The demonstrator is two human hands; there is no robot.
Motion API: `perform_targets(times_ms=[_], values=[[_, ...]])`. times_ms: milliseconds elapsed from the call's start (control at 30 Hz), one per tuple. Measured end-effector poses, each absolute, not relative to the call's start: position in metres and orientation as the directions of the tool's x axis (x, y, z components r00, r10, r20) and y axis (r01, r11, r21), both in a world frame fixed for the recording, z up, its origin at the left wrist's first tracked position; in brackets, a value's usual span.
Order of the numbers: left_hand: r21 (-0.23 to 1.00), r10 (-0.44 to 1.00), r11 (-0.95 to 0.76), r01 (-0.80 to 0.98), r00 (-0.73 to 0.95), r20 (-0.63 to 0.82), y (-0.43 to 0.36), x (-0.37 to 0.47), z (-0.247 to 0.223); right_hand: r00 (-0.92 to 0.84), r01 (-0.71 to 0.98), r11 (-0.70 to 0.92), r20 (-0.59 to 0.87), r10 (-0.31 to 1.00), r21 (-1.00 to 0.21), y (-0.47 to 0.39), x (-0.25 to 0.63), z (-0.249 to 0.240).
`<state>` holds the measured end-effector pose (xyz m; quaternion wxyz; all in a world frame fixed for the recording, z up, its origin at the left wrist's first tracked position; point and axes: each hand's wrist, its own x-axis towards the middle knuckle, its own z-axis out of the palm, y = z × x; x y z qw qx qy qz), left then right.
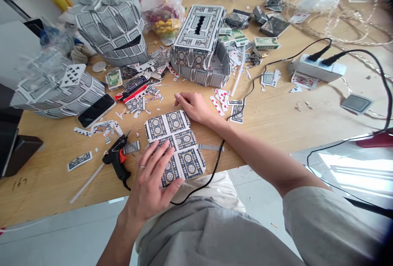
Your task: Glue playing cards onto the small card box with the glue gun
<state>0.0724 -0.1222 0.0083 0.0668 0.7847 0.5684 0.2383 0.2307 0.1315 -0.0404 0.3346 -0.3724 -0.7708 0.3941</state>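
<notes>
Your wooden table (291, 118) is littered with card scraps over a pale tiled floor. Your left hand (150, 180) presses flat, fingers spread, on the card panel (175, 145) at the near edge; your right hand (192, 105) (fingertips curled, contents unclear) rests at its far corner.

Readable marks on the work table

Handwritten digits that look like "167" stand on the wooden table (46, 184) near its front left edge, at about (19, 183); a playing card (73, 75) lying face up on a grey card-built model (58, 90) shows black spade pips, its corner index too blurred to read; cut card scraps (219, 100) beside the right hand (192, 106) show red diamond pips; print on the small boxes (266, 43) farther back is too small to read.
</notes>
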Motion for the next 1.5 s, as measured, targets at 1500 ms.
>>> perform_targets(times_ms=[1500], values=[[0.284, 0.851, -0.363, 0.887, 0.192, 0.489, -0.119, 0.079, -0.02, -0.761, -0.087, -0.008, 0.061, 0.646, -0.996, 0.112, 0.221, -0.036]])
